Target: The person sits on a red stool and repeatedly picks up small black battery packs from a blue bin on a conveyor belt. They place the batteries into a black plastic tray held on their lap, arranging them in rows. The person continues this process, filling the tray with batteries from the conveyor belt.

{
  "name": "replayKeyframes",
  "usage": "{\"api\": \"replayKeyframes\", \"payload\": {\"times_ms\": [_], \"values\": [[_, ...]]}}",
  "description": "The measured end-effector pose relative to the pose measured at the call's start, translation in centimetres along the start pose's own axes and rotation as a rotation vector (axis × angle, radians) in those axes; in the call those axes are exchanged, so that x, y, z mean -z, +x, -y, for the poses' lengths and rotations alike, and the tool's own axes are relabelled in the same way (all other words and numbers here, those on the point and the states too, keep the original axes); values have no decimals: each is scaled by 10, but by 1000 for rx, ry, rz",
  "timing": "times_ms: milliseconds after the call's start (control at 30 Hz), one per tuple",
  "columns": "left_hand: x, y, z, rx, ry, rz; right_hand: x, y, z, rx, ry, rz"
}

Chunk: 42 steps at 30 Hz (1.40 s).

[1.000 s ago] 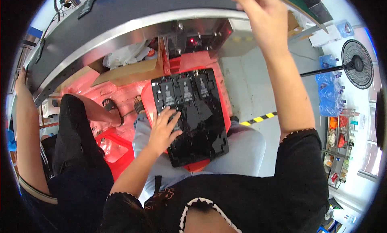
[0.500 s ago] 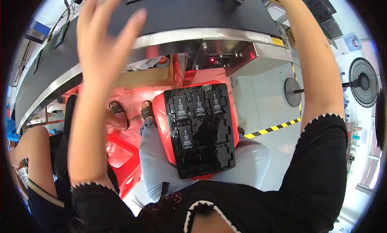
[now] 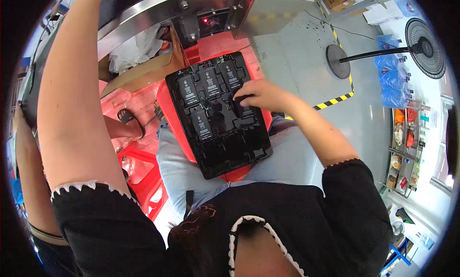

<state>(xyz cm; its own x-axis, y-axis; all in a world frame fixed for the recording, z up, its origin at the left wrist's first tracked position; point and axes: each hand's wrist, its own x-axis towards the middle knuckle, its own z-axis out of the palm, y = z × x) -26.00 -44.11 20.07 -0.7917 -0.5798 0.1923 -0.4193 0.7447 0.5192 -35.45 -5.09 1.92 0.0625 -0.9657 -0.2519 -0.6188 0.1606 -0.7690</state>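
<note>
A black moulded tray (image 3: 230, 155) rests tilted on a red stool (image 3: 175, 128) between my knees. Flat black phone batteries with pale print fill its far row: a left one (image 3: 187, 90), a middle one (image 3: 209, 82) and a right one (image 3: 231, 74). Another battery (image 3: 201, 123) lies at the left of the second row. My right hand (image 3: 261, 96) pinches the far end of a battery (image 3: 247, 112) at that row's right pocket. Up past the top edge reaches my left forearm (image 3: 72, 95), its hand out of the picture.
Beyond the tray runs a metal-edged bench (image 3: 143, 11). Under it stands a cardboard box (image 3: 143, 75) holding white plastic. A standing fan (image 3: 425, 48) is at right, near striped floor tape (image 3: 335, 102). A co-worker's arm (image 3: 29, 157) shows at far left.
My right hand has come down from the bench to the tray, bringing a battery to the second row's right pocket. My left hand has gone out past the top edge. The view has shifted.
</note>
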Motion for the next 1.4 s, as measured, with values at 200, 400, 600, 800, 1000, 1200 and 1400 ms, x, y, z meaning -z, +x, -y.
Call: {"api": "replayKeyframes", "payload": {"times_ms": [200, 400, 600, 800, 1000, 1200, 1400], "values": [[-25, -129, -54, -251, 54, -438, -65, -8, -25, 34, -236, -463], [-155, -290, -84, -87, -202, 129, -72, -8, -46, -51, -33, -516], [-229, -334, -57, -140, -82, 265, -58, 0, -29, -33, -203, -534], [-227, -334, -55, -120, -124, 247, -17, 52, -33, -27, -407, -499], [-233, -333, -49, -81, -41, 178, -4, 67, -24, -202, -571, -300], [-238, -336, -49, -89, -124, 208, 6, 83, -31, -215, -553, -281], [-245, -348, -49, -119, -115, 152, 10, 60, -15, -57, -529, -176]]}}
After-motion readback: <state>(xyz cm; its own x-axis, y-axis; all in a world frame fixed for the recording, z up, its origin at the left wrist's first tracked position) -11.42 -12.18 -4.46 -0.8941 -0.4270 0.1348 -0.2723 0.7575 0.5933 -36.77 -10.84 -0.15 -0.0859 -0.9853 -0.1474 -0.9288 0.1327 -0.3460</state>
